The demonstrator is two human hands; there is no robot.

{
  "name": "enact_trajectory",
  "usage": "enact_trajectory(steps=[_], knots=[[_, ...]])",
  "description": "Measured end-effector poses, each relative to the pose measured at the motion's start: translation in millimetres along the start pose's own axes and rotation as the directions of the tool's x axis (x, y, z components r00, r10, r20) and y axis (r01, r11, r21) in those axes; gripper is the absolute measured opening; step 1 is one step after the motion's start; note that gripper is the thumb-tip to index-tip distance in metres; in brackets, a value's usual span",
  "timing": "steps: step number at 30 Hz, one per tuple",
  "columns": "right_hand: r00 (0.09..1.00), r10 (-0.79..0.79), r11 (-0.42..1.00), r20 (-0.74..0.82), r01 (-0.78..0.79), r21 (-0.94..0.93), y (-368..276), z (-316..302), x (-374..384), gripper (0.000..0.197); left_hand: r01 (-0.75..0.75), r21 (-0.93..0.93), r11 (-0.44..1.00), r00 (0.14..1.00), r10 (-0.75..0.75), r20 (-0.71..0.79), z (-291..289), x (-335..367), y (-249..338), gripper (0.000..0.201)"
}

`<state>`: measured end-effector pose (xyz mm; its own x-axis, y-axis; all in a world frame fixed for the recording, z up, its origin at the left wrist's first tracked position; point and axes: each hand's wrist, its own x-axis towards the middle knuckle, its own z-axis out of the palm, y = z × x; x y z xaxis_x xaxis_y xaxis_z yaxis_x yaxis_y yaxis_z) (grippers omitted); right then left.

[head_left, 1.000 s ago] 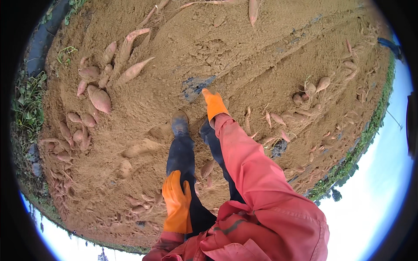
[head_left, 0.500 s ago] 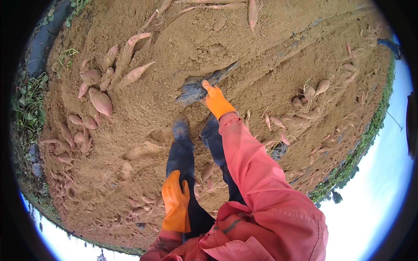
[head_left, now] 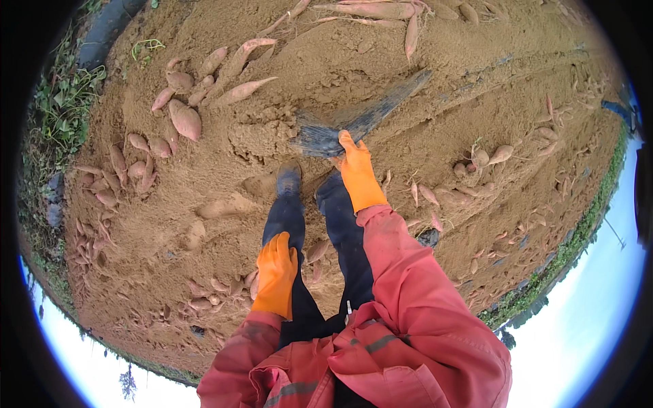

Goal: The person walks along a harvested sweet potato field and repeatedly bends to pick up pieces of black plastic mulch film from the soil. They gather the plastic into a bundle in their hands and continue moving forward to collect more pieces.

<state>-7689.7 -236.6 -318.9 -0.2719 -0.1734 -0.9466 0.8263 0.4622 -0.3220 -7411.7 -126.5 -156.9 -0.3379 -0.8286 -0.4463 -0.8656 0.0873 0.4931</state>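
Note:
Dark plastic mulch film (head_left: pixel 381 114), streaked with soil, stretches up and to the right out of the sandy ground. My right hand (head_left: pixel 359 173), in an orange glove, is closed on its near edge, just ahead of my boots. The film's far end runs into the soil. My left hand (head_left: pixel 275 275), gloved in orange too, lies on my left thigh with its fingers together and lightly bent over the dark trousers (head_left: pixel 284 221). Nothing shows in that hand. Loose crumbled soil lies at the left of the film.
Sweet potatoes (head_left: pixel 185 120) lie in clusters on the left, with more (head_left: pixel 502 154) in rows on the right. Long roots (head_left: pixel 374 9) lie ahead. Green vines (head_left: pixel 64 112) and a black film strip (head_left: pixel 109 34) border the left side. My left boot (head_left: pixel 289 178) stands near the film.
My right hand has pulled on the film; more of it is out of the soil, stretched farther right. Soil beside it has broken up. My left hand stays on the thigh.

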Motion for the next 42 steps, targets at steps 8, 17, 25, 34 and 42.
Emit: enact_trajectory(steps=[8,17,25,34,42], knots=[[0.964,-0.189,0.976,0.187,0.206,-0.072,-73.7,-99.3,-24.0,0.076,-0.025,0.031,0.999,0.999,0.026,-0.027,1.9,-15.3,-0.7,0.051],[0.898,-0.438,0.874,0.034,0.435,-0.217,-206.1,-235.7,-142.5,0.030,-0.089,0.075,0.993,0.992,0.095,-0.080,-37.0,-41.5,14.0,0.051],[0.893,-0.451,0.877,0.009,0.441,0.193,-283.1,-292.7,-256.4,0.034,0.138,0.111,0.984,0.987,-0.146,0.067,-80.6,-43.3,12.4,0.051],[0.794,-0.604,0.772,0.069,0.562,0.298,-286.2,-363.1,-388.8,0.035,0.055,0.108,0.993,0.983,-0.073,0.168,-131.9,11.3,117.3,0.052],[0.618,-0.784,0.554,-0.060,0.740,0.381,-315.3,-364.7,-506.4,0.028,-0.325,-0.023,0.946,0.933,0.324,0.156,-155.5,60.1,254.9,0.060]])
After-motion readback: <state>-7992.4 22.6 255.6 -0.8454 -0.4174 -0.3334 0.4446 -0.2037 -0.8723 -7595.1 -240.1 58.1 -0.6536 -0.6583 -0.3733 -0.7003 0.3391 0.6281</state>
